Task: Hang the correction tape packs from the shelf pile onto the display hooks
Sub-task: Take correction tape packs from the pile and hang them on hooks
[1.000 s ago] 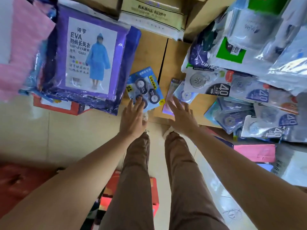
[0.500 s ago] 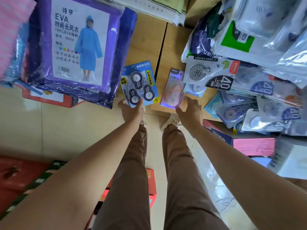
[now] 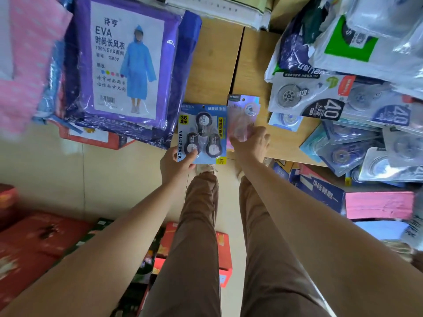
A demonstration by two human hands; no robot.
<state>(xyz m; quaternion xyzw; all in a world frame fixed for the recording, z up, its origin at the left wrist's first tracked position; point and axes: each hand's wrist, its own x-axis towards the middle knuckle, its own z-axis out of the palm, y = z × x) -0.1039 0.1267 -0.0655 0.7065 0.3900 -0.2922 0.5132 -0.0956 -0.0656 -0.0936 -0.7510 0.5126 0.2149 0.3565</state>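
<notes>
The person stands before the wooden shelf (image 3: 212, 65) with one pack in each hand. The left hand (image 3: 176, 164) pinches the blue value pack (image 3: 202, 133) at its lower left corner, with the thumb on the front. This pack has three tape rollers, and its lower edge hangs over the floor. The right hand (image 3: 251, 145) has its fingers curled round the lower part of the pink shiny pack (image 3: 242, 110), just beside the blue one at the front edge of the shelf. I cannot tell if the pink pack is lifted or lies on the wood.

I think the work is in the picking part. Two packs are taken, but no display hook is in view, so I cannot say how many packs are hung. The pile (image 3: 338, 106) on the right holds many overlapping packs, so much is left to do. The purple raincoat package (image 3: 123, 72) on the left does not belong to this job.
</notes>
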